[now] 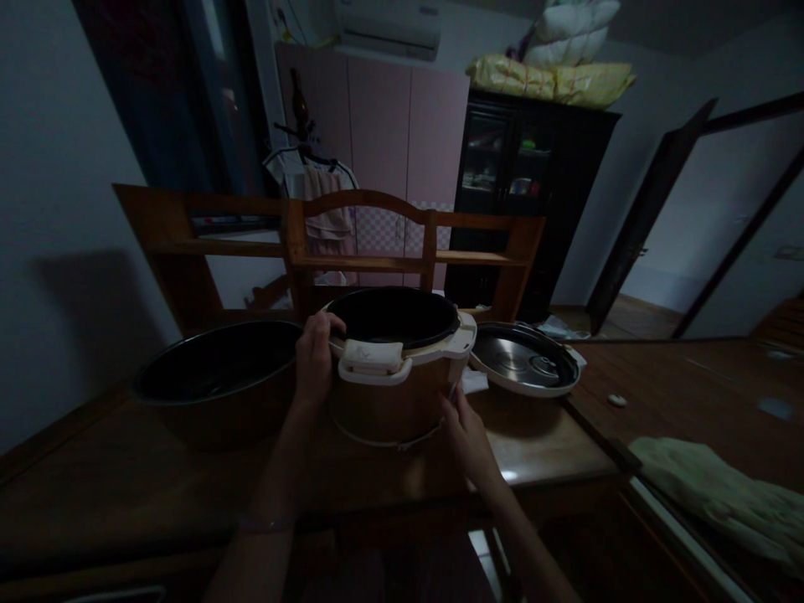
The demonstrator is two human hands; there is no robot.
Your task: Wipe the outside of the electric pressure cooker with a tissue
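Note:
In the middle of the desk stands an electric cooker point(393, 406) with a pale rim, a pale front handle and a gold-brown body. Its lid is off and the dark inside of the pot point(393, 314) shows. My left hand point(315, 352) is closed over the cooker's left rim, fingers curled onto its edge. At the cooker's lower right side, my right hand point(463, 423) has its fingers pinched together, with a small thin thing at their tips that I cannot make out. The round lid point(521, 360) lies to the right, its steel inner face up.
Left of the cooker is a large dark basin point(217, 368). A wooden shelf point(361, 261) rises along the desk's back. White tissue point(474, 382) lies between cooker and lid. To the right are a small white object point(616, 401) and a pale cloth point(716, 494).

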